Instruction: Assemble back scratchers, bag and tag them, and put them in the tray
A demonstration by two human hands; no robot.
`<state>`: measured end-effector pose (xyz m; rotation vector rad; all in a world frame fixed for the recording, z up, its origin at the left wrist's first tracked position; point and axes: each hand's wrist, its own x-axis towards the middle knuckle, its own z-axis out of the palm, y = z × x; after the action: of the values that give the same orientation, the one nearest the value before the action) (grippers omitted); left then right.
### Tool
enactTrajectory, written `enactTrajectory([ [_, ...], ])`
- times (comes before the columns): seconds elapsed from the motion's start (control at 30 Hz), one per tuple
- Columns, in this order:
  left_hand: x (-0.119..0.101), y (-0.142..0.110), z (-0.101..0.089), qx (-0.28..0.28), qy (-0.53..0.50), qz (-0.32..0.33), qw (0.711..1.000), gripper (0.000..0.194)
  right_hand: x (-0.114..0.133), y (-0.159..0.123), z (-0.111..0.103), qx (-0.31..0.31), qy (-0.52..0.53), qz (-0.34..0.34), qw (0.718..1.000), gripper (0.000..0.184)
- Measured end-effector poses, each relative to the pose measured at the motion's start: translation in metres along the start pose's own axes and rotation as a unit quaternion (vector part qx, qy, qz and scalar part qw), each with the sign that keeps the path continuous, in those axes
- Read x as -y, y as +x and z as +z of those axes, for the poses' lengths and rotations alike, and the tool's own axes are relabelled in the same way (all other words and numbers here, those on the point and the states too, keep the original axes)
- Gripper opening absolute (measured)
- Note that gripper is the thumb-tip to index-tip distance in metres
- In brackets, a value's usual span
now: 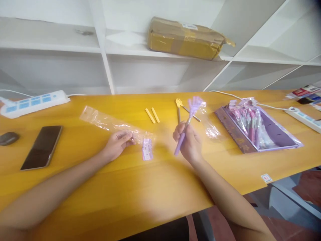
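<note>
In my right hand point(189, 139) is a purple back scratcher point(193, 106), its hand-shaped head up and its grip slanting down to the left. My left hand point(119, 144) pinches the edge of a long clear plastic sleeve point(100, 119) lying toward the back left. Beside its fingers hangs or lies a small purple-and-white printed label point(147, 149). Behind my right hand rest yellow hand-shaped heads point(179, 102) on metal rods, partly hidden. Two yellow sticks point(150, 115) lie side by side between my hands, farther back.
At right stands a purple display box point(271, 129) of wrapped pink and purple items. Another clear wrapper point(212, 129) lies left of it. A phone point(42, 147), a dark mouse point(8, 138) and a power strip point(35, 103) are at left. A taped carton point(185, 39) sits on the shelf.
</note>
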<state>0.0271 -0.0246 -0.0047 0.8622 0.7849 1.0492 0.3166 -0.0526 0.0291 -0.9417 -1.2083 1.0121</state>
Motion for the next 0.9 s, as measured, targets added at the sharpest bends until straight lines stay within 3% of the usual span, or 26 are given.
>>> enactTrajectory([
  [0.07,-0.001,0.003,-0.001,-0.041,-0.018,0.011,0.999,0.028,0.008,-0.002,-0.005,0.138,-0.124,-0.006,0.983,0.039],
  [0.13,-0.002,0.004,-0.001,-0.057,-0.031,0.014,0.998,0.028,0.013,-0.006,-0.005,0.241,-0.258,-0.046,0.934,0.036],
  [0.2,-0.002,0.004,-0.002,-0.060,-0.043,0.014,0.997,0.028,0.015,-0.009,-0.003,0.282,-0.349,-0.092,0.889,0.033],
  [0.3,-0.003,0.005,-0.002,-0.056,-0.064,0.014,0.996,0.027,0.013,-0.010,-0.002,0.286,-0.411,-0.094,0.860,0.033],
  [0.53,-0.006,0.007,-0.001,-0.048,-0.081,0.008,0.996,0.029,0.009,-0.002,-0.007,0.305,-0.400,0.036,0.864,0.045],
  [0.8,-0.005,0.005,-0.001,-0.003,-0.037,0.018,0.999,0.028,0.001,-0.005,-0.004,0.344,-0.290,0.076,0.890,0.054],
  [0.9,0.000,0.005,-0.003,0.018,-0.002,0.022,1.000,0.028,-0.006,-0.007,-0.002,0.367,-0.212,0.121,0.898,0.059],
])
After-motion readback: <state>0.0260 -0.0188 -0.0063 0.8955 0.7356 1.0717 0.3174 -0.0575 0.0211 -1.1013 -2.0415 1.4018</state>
